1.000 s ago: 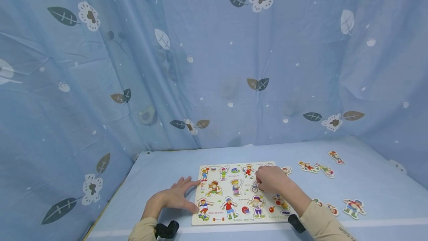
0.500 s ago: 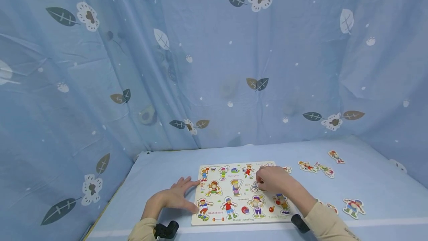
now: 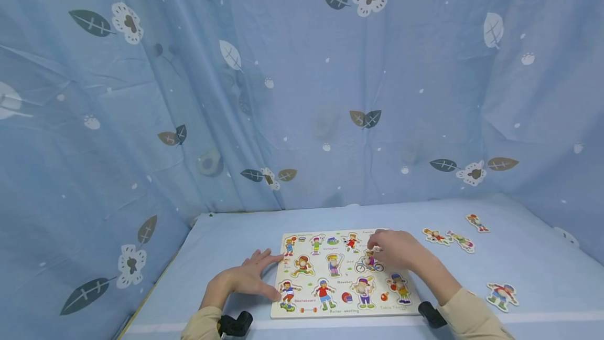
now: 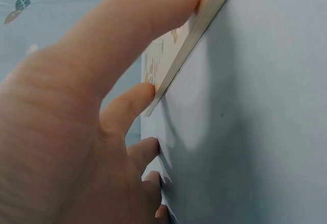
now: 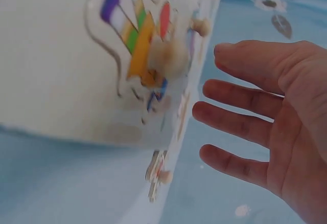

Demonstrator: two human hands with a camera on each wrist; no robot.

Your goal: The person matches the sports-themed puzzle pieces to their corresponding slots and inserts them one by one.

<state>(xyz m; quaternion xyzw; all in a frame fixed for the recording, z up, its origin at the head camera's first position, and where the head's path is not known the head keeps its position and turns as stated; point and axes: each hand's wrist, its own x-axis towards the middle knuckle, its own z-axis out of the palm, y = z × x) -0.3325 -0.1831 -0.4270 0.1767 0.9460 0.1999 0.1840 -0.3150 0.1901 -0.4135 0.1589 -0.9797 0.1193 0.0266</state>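
A cream wooden puzzle board (image 3: 340, 297) with knobbed sports figures lies on the table. My left hand (image 3: 250, 276) is at its left edge, thumb and index fingertip touching it and the other fingers spread, as the left wrist view shows. Over the board's upper right part is my right hand (image 3: 395, 248), hiding that corner. In the right wrist view its fingers (image 5: 232, 124) are parted and hold nothing. Close by its fingertips lies the cyclist piece (image 3: 370, 262) on the board. Below the hand is the table tennis piece (image 3: 398, 288), its wooden knob (image 5: 168, 58) large in the right wrist view.
Loose figure pieces lie right of the board: a red-topped one (image 3: 436, 236), a pink and green one (image 3: 461, 241), a small one (image 3: 477, 223) farther back and a larger one (image 3: 502, 296) nearer. A blue patterned curtain (image 3: 302, 93) closes off the back.
My right hand has shifted right and off the cyclist piece, which now shows on the board. The left hand has stayed at the board's edge.
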